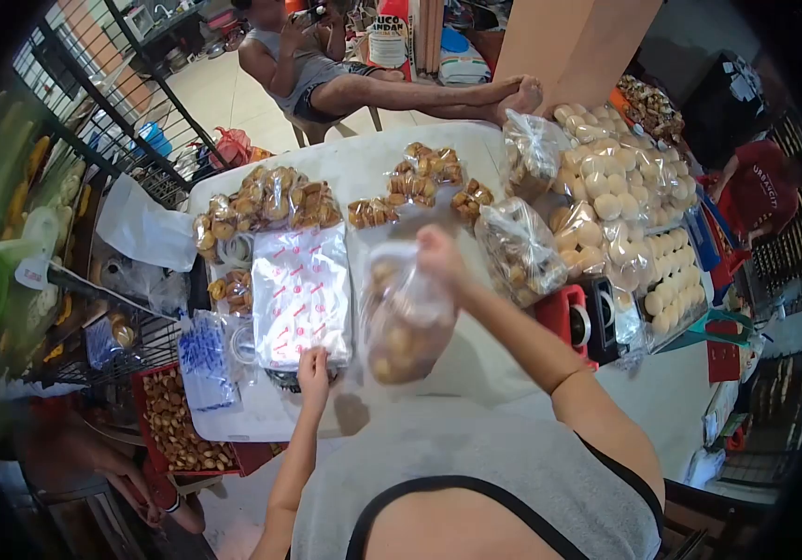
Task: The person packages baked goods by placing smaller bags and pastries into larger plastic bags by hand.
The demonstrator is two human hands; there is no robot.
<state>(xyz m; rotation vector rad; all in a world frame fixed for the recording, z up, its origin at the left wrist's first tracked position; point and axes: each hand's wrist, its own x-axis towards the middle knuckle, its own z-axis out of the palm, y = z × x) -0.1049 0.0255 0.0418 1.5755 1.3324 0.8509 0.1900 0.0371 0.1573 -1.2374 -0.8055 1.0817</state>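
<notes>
My right hand (438, 256) is closed around the gathered top of a clear plastic bag of bread rolls (401, 327). The bag hangs over the white table and is slightly blurred. Lower down, my left hand (314, 367) pinches the near edge of a stack of plastic bags (298, 289) printed with red marks. Bags of brown bread (275, 201) lie beyond that stack. Further bagged brown bread (424, 173) sits at the table's far middle, past my right hand. To the right of that hand is a larger tied bag of bread (520, 247).
Bags of pale round buns (616, 187) are piled on the right. A red and black device (569, 322) stands before them. A red crate of bread (186, 425) is below the table's left edge. A seated person (298, 56) rests their feet at the far edge.
</notes>
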